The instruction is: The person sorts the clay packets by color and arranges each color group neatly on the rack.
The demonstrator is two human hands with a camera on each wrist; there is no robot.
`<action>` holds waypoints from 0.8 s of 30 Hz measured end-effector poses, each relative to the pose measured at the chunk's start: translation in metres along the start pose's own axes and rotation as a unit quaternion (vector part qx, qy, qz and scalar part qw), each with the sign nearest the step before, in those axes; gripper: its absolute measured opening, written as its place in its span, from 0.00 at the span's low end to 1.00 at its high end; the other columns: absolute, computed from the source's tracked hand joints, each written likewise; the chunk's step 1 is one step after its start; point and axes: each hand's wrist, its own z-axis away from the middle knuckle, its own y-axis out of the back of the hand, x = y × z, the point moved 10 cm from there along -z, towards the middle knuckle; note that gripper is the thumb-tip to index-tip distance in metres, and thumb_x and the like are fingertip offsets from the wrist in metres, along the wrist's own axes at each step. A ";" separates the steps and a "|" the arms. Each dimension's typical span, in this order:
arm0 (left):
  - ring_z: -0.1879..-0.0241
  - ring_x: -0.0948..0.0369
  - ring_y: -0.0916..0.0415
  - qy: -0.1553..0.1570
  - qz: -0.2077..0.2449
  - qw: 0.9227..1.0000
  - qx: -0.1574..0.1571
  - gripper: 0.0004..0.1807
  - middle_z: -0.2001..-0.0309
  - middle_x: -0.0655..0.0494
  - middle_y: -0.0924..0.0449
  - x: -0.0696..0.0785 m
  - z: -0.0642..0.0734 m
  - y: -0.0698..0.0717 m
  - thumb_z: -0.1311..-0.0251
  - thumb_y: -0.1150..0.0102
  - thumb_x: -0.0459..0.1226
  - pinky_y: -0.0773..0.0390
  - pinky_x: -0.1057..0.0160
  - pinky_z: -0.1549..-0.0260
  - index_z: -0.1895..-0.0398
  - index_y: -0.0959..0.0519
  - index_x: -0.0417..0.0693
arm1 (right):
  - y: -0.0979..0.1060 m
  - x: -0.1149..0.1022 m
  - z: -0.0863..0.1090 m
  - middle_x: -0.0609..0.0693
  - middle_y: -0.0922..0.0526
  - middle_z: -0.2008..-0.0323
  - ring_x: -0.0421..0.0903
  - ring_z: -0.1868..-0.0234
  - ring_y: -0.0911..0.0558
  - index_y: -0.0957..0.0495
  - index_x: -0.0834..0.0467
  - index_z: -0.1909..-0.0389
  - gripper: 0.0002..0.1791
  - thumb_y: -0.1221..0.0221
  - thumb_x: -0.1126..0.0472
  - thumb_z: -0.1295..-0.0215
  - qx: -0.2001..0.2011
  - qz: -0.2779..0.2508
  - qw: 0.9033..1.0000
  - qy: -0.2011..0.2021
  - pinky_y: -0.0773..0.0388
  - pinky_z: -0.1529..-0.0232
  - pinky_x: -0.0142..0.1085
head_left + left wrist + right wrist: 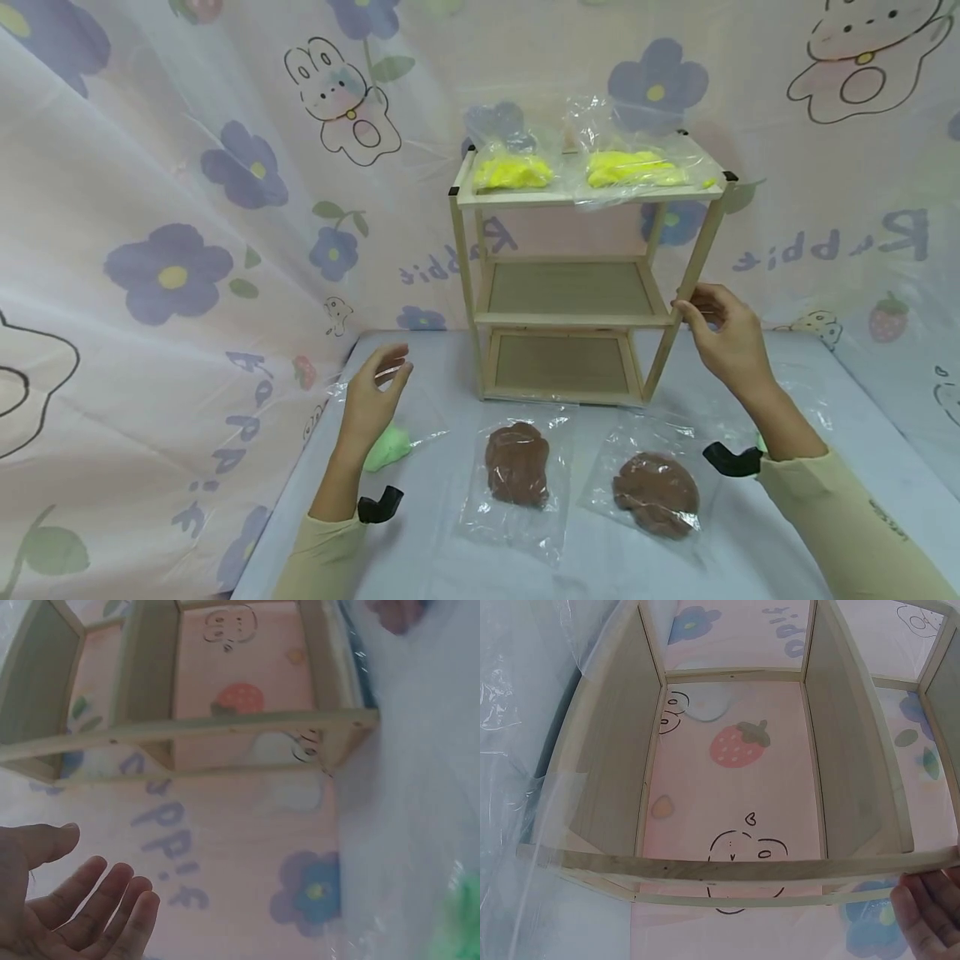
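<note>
A small three-tier wooden shelf (573,320) stands upright on the white-covered table. My right hand (723,333) pinches its right front post near the middle tier, with the thumb in front; in the right wrist view the fingers (924,911) lie against that post. My left hand (372,400) hovers to the left of the shelf, apart from it, its fingers loosely bent and holding nothing. Below that hand lies a clear bag with a light green lump (387,447). On the top tier sit two clear bags holding bright yellow soft lumps, a left one (513,172) and a right one (633,168).
In front of the shelf lie two clear bags with brown clay-like lumps, one in the middle (517,463) and one to its right (656,495). Another clear bag is partly hidden behind the right forearm. A printed rabbit-and-flower curtain (172,275) hangs behind and at the left.
</note>
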 end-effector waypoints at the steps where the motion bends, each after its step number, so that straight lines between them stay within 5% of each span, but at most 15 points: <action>1: 0.34 0.47 0.21 0.010 -0.007 1.000 -0.002 0.20 0.34 0.46 0.19 -0.007 0.002 0.002 0.22 0.36 0.38 0.20 0.49 0.32 0.31 0.22 0.45 | 0.000 0.000 0.000 0.63 0.15 0.50 0.25 0.56 0.21 0.20 0.69 0.39 0.16 0.39 0.64 0.19 0.000 0.000 1.000 0.000 0.27 0.49 0.13; 12: 0.37 0.41 0.20 0.085 -0.097 0.991 -0.045 0.23 0.35 0.39 0.18 -0.060 0.023 0.012 0.23 0.35 0.39 0.18 0.43 0.36 0.31 0.23 0.38 | 0.000 -0.001 0.000 0.63 0.15 0.51 0.26 0.56 0.21 0.21 0.69 0.40 0.15 0.39 0.64 0.20 0.003 -0.004 1.000 0.005 0.27 0.50 0.13; 24: 0.40 0.39 0.22 0.160 -0.183 0.967 -0.081 0.27 0.39 0.35 0.19 -0.099 0.054 0.031 0.25 0.33 0.44 0.18 0.38 0.43 0.33 0.22 0.34 | 0.000 -0.004 0.000 0.63 0.15 0.51 0.27 0.56 0.20 0.21 0.70 0.40 0.16 0.39 0.64 0.20 0.003 -0.002 1.000 0.004 0.26 0.50 0.13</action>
